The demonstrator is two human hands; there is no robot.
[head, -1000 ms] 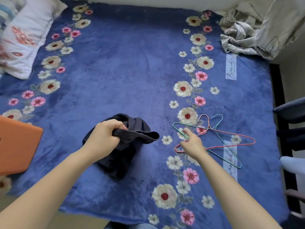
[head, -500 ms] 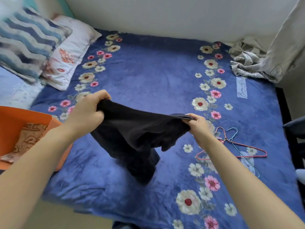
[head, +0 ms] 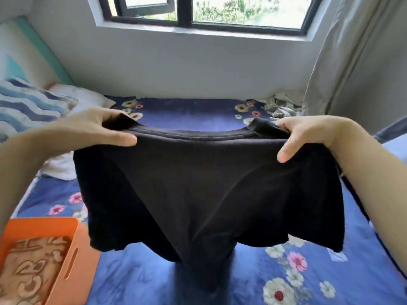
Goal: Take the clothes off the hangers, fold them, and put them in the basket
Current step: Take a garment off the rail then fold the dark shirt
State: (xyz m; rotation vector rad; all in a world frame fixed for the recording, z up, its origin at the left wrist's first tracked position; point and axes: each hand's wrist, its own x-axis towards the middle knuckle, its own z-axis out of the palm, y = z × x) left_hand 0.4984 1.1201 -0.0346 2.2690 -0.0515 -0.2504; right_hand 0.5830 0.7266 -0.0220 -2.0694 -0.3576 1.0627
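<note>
Now black shirt (head: 207,186) is gripped at the shoulders by left hand (head: 94,130) and right hand (head: 308,135), held above bed (head: 141,280); orange basket (head: 81,260) nearby.

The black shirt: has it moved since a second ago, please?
Yes: the black shirt rose off the blue blanket, now spread between left hand and right hand.

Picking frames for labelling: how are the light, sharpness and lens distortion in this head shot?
Head view: daylight from the window lights the room, yet the black shirt shows only faint folds; head view: its hanging bottom and the blanket look smeared; head view: the wide lens bows the curtain.
</note>
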